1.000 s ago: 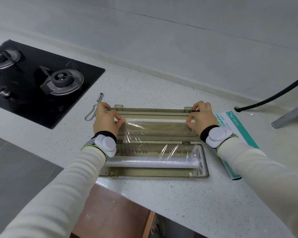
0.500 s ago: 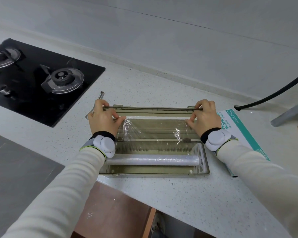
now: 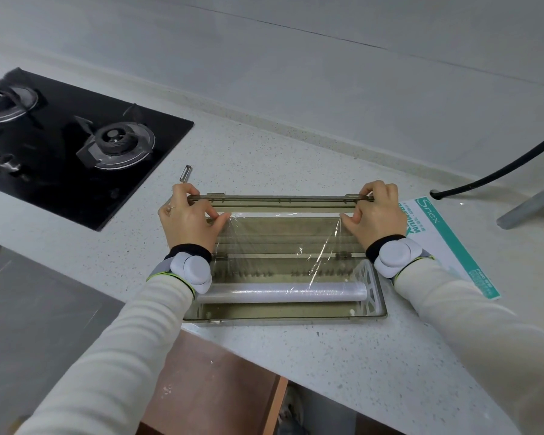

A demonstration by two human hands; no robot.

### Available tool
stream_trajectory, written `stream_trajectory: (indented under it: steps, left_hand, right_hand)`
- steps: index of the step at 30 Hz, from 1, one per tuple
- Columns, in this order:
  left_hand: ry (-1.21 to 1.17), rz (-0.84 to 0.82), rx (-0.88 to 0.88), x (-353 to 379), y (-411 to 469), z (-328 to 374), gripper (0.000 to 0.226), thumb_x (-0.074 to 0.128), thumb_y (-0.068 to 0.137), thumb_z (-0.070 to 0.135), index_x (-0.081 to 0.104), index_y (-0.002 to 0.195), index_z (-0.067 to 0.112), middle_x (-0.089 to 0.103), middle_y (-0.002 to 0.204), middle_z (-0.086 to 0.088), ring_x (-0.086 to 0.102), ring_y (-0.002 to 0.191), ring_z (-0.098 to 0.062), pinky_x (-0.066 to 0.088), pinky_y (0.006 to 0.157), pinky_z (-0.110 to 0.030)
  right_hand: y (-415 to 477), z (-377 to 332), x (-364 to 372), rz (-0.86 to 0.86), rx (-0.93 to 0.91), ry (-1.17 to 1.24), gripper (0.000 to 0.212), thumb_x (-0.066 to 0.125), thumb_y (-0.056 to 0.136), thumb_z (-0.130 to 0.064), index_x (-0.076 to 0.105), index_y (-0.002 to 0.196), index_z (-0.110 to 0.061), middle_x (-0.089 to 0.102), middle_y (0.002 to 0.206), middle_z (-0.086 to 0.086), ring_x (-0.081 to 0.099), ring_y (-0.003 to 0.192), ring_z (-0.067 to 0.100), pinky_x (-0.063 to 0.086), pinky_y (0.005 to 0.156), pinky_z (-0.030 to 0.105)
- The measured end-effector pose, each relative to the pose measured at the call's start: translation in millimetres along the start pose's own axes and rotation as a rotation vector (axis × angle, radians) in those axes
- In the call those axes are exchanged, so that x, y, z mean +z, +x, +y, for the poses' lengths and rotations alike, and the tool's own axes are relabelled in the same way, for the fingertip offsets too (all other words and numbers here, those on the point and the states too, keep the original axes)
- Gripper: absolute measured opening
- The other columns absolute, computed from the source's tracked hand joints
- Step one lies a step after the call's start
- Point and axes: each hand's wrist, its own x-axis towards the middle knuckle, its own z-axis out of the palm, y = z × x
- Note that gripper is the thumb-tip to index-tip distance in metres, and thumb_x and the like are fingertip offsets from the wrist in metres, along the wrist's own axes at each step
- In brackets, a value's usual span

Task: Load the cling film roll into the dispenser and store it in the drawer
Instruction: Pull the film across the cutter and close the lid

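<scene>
Both hands, the left hand [image 3: 190, 219] and the right hand [image 3: 378, 215], are pinching the free edge of the clear film, now pulled farther than a moment ago over the open lid of the smoky transparent plastic dispenser [image 3: 283, 312] on the speckled white table [image 3: 343, 356]. The white cling film roll [image 3: 283, 291] is lying in its tray, so closing seems near.

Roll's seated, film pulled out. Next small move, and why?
Probably lay the film's edge down onto the open lid: both the left hand and right hand pinch the film taut over it, and the roll already sits in the dispenser.
</scene>
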Motion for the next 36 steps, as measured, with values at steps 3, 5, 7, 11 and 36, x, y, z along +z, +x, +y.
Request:
stream_trajectory:
  steps: [3, 5, 7, 11, 36]
  left_hand:
    - [-0.005, 0.001, 0.012, 0.3, -0.8, -1.7, 0.028, 0.082, 0.064, 0.037, 0.063, 0.058, 0.017, 0.05, 0.111, -0.007, 0.058, 0.087, -0.022, 0.036, 0.091, -0.044]
    - [-0.007, 0.001, 0.015, 0.6, -0.8, -2.4, 0.028, 0.082, 0.065, 0.037, 0.063, 0.058, 0.017, 0.05, 0.111, -0.007, 0.057, 0.088, -0.022, 0.036, 0.092, -0.044]
    - [-0.003, -0.001, 0.016, 0.8, -0.6, -2.8, 0.028, 0.082, 0.065, 0.036, 0.064, 0.058, 0.017, 0.05, 0.11, -0.007, 0.057, 0.089, -0.022, 0.036, 0.092, -0.044]
    - [-0.008, -0.012, 0.017, 0.0, 0.0, -2.6, 0.028, 0.082, 0.065, 0.036, 0.063, 0.058, 0.016, 0.05, 0.11, -0.008, 0.057, 0.091, -0.024, 0.036, 0.092, -0.045]
    - [-0.012, -0.031, 0.034, -1.9, 0.9, -2.6, 0.028, 0.082, 0.065, 0.035, 0.063, 0.059, 0.015, 0.05, 0.109, -0.01, 0.057, 0.086, -0.024, 0.04, 0.091, -0.047]
  right_hand:
    - [-0.1, 0.2, 0.9, -0.013, 0.006, 0.0, 0.033, 0.073, 0.074, -0.026, 0.06, 0.053, -0.005, 0.055, 0.107, 0.008, 0.048, 0.106, 0.03, 0.042, 0.054, 0.03]
    - [0.5, 1.3, 1.5, -0.021, 0.003, 0.009, 0.03, 0.073, 0.074, -0.024, 0.061, 0.054, -0.005, 0.055, 0.109, 0.009, 0.047, 0.108, 0.03, 0.042, 0.055, 0.03]
    - [0.2, 2.3, 1.9, -0.024, -0.001, 0.011, 0.027, 0.072, 0.074, -0.021, 0.063, 0.056, -0.003, 0.054, 0.111, 0.01, 0.046, 0.108, 0.031, 0.043, 0.055, 0.03]
    - [0.6, 2.9, 2.0, -0.042, -0.006, 0.008, 0.028, 0.07, 0.076, -0.02, 0.062, 0.058, 0.0, 0.055, 0.109, 0.01, 0.046, 0.109, 0.031, 0.047, 0.055, 0.033]
    - [-6.9, 11.1, -13.6, 0.002, -0.125, 0.083, 0.025, 0.065, 0.077, -0.02, 0.055, 0.058, -0.009, 0.058, 0.12, 0.005, 0.055, 0.103, 0.025, 0.045, 0.055, 0.029]
